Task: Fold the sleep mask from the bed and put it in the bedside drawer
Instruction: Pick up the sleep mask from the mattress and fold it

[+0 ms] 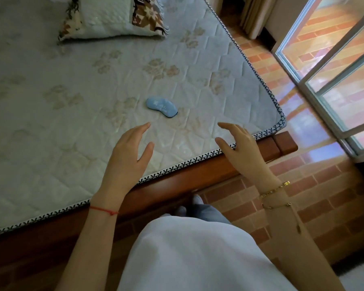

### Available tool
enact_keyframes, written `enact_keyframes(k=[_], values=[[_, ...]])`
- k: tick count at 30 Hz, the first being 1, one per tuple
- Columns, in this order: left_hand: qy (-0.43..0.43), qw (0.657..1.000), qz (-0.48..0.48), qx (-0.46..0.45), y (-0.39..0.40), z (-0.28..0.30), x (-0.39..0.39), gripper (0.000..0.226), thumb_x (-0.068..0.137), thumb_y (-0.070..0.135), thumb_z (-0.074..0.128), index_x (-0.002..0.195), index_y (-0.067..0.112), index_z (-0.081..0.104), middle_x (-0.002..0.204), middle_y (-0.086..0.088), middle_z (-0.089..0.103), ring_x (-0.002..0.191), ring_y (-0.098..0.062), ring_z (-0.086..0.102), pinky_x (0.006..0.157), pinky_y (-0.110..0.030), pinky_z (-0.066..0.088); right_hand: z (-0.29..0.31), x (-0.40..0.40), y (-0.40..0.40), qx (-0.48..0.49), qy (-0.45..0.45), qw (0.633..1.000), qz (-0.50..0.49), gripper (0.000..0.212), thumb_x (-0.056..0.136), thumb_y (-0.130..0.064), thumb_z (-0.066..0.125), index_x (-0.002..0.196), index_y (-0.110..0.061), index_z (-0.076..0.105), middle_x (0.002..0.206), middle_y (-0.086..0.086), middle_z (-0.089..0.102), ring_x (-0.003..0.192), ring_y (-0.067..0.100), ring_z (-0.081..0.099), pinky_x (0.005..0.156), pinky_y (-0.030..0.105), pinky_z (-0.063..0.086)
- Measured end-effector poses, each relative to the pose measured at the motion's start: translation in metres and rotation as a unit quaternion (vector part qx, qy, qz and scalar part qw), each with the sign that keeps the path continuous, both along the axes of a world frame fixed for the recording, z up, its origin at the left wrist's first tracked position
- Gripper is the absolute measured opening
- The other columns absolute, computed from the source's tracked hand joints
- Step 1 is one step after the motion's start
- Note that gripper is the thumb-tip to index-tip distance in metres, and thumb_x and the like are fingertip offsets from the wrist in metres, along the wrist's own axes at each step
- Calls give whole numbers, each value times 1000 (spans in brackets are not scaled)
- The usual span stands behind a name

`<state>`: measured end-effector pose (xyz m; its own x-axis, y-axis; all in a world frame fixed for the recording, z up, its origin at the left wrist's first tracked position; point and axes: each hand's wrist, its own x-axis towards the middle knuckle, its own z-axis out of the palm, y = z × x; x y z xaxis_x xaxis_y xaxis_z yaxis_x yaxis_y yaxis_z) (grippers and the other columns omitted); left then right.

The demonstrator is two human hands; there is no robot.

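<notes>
A light blue sleep mask (161,106) with a dark edge lies flat and unfolded on the quilted mattress (72,122), near its right corner. My left hand (130,152) hovers over the mattress just below and left of the mask, fingers apart, holding nothing. My right hand (237,141) is above the mattress edge, to the lower right of the mask, fingers spread and empty. Neither hand touches the mask. No bedside drawer is in view.
A patterned pillow (111,15) lies at the top of the bed. The wooden bed frame (177,181) runs along the mattress edge. A brick-patterned floor (303,185) and a glass sliding door (334,70) are to the right.
</notes>
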<state>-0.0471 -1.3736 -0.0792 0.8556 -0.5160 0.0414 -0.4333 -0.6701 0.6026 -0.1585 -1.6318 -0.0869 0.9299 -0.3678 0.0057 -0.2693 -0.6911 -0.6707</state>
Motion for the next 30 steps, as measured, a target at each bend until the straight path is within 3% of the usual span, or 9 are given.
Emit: enact_keyframes(k=[8, 14, 19, 25, 30], values=[[-4, 997, 71, -5, -32, -9, -15, 47, 98, 34, 46, 144, 25, 40, 146, 4, 46, 135, -7, 38, 109, -17, 23, -9, 26, -43, -2, 20, 996, 86, 42, 95, -32, 52, 134, -18, 48, 133, 1, 54, 125, 18, 44, 92, 16, 28], [2, 994, 107, 12, -39, -22, 5, 48, 98, 34, 46, 144, 24, 39, 146, 3, 45, 136, -9, 37, 109, -19, 24, -26, 68, -62, -3, 34, 993, 111, 42, 95, -32, 51, 134, -15, 48, 134, 4, 54, 128, 21, 44, 101, 22, 28], [12, 992, 124, 26, -47, -45, 48, 48, 98, 33, 45, 145, 21, 38, 147, 1, 45, 137, -12, 36, 110, -21, 23, -49, 122, -71, -5, 56, 993, 109, 42, 94, -29, 53, 132, -10, 50, 133, 8, 55, 126, 25, 46, 99, 21, 25], [37, 989, 139, 32, -69, -96, 124, 47, 98, 31, 45, 143, 18, 40, 147, -3, 46, 137, -17, 37, 114, -30, 29, -98, 197, -83, 16, 81, 992, 95, 42, 94, -31, 52, 131, -12, 50, 131, 8, 56, 122, 26, 50, 103, 35, 39], [69, 989, 123, 51, -92, -160, 192, 47, 97, 26, 47, 142, 14, 42, 144, -7, 48, 134, -23, 42, 112, -41, 36, -157, 258, -87, 37, 100, 991, 84, 40, 93, -31, 53, 129, -14, 51, 128, 7, 58, 116, 24, 55, 99, 36, 44]])
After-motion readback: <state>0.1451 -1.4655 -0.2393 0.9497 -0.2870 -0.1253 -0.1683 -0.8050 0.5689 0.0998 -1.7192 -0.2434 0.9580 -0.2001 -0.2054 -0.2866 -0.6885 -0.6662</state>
